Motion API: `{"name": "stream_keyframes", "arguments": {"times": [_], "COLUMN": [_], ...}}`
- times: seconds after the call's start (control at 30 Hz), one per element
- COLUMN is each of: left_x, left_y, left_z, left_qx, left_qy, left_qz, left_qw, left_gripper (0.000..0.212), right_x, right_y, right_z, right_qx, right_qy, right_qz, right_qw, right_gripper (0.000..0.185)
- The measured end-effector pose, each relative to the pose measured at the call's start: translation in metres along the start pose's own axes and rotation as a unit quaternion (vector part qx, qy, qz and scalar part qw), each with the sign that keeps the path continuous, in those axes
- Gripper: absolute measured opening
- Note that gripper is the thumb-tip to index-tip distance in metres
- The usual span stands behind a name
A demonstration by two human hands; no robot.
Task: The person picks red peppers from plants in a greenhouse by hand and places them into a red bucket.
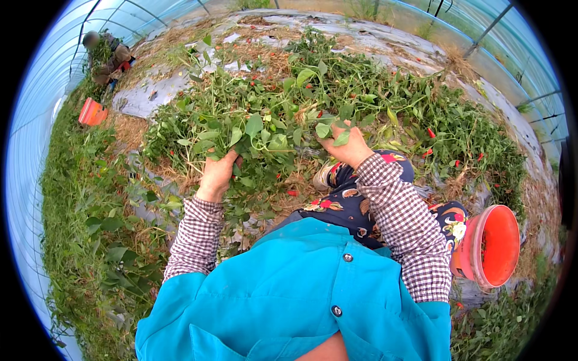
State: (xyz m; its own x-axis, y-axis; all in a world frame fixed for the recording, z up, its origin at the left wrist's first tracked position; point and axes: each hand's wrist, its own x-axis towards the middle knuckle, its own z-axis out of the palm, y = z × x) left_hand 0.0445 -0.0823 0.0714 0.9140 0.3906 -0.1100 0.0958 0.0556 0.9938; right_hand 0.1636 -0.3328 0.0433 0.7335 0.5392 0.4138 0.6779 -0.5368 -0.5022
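My left hand (216, 176) is closed around the leafy stems of a green pepper plant (266, 131). My right hand (347, 143) grips the other end of this plant near its stem, and some leaves cover the fingers. Between my hands hang leaves and a few green peppers (272, 127). One red pepper (292, 193) lies on the dry straw below, in front of my knees. More red peppers (427, 153) show among the heaped plants to the right of my right hand.
A red bucket (465, 255) stands by my right leg, with little visible inside. Farther off at the left are an orange bucket (94, 113) and a crouching person (106, 58) holding plants. Uprooted plants (451, 122) lie over plastic mulch film (153, 90). Metal greenhouse hoops (490, 29) line the sides.
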Motion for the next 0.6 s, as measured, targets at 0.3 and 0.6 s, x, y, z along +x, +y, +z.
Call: {"name": "stream_keyframes", "arguments": {"times": [0.3,0.6], "left_x": [-0.013,0.007], "left_y": [-0.048,-0.005], "left_z": [-0.011,-0.058], "left_qx": [0.175,-0.158], "left_qy": [0.000,-0.015], "left_qz": [0.133,-0.056], "left_qw": [0.975,0.986], "left_gripper": [0.023,0.012], "right_x": [0.010,0.005], "right_y": [0.012,0.078], "right_z": [0.023,0.030], "right_qx": [-0.131,0.311], "right_qy": [-0.076,-0.044], "right_qz": [0.195,0.366], "right_qw": [0.969,0.876], "right_gripper": [0.020,0.070]}}
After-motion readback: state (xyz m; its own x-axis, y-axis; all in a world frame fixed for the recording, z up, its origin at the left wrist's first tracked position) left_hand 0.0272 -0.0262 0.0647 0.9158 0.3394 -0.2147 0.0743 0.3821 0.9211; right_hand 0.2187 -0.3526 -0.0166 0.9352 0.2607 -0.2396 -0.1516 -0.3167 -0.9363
